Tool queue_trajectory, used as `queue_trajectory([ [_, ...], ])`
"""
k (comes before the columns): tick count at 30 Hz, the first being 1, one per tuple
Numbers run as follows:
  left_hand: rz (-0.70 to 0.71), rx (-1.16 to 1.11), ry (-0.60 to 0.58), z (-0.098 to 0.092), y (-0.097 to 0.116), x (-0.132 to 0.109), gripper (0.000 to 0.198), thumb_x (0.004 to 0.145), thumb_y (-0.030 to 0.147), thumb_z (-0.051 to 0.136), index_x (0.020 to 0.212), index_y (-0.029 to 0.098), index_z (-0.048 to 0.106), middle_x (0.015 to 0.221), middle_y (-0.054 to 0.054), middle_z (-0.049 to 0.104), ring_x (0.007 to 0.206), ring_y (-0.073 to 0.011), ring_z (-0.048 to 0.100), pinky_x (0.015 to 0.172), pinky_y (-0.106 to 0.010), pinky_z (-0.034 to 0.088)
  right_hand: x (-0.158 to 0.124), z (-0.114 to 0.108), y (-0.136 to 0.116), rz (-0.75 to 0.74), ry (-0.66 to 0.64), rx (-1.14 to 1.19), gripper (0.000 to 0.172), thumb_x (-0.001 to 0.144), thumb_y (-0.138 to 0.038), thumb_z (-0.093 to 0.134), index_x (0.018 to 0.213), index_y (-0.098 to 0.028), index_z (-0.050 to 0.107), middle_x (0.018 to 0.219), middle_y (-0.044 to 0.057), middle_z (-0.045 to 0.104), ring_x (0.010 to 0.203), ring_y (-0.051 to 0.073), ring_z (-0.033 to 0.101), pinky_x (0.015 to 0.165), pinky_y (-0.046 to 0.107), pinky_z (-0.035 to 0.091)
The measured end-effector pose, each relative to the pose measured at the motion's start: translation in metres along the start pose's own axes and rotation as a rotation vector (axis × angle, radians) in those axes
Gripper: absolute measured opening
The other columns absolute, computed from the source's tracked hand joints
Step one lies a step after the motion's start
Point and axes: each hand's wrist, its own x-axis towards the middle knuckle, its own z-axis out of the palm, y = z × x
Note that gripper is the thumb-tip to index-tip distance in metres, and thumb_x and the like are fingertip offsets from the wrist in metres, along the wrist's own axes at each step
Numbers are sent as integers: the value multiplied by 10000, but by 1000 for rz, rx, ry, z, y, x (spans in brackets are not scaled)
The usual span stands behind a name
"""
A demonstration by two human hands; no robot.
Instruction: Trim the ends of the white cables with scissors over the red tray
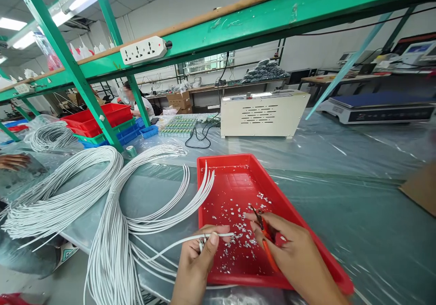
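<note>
My left hand [199,257] pinches the end of a white cable [177,243] over the near edge of a red tray [296,209]. The cable's tip points right toward my right hand [289,250], which is closed around small orange-handled cutters [267,246]. The cutter jaws sit a short way right of the cable tip. Several white scraps of stripped insulation [238,232] lie scattered in the tray. A large bundle of white cables [112,232] curves across the table to the left and hangs over its front edge.
A cream machine box [264,114] stands behind the tray. A second cable bundle [51,187] lies far left, near another person's hand [13,161]. Stacked red, green and blue bins [102,123] sit beside a green rack post [81,82]. A scale [378,107] is at the right.
</note>
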Motion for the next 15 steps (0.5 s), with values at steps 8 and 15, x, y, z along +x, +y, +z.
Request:
queue_trajectory([
  [8,-84,-85,-14,1,1,-5,339,693,443,686,893,174,738,467,52,428,432,-77,299,558,-216,385,-3,-1,-25,131,-59,329,187,793,-262,562,893,-177,695,778,39,682,683,183,633,625,246,522],
  [15,-115,-87,-82,-3,-1,-1,438,661,510,688,905,149,727,447,81,333,422,-58,143,433,-196,205,-4,4,-29,91,-98,329,170,810,-276,555,756,-169,675,605,-3,625,532,153,573,512,224,476],
])
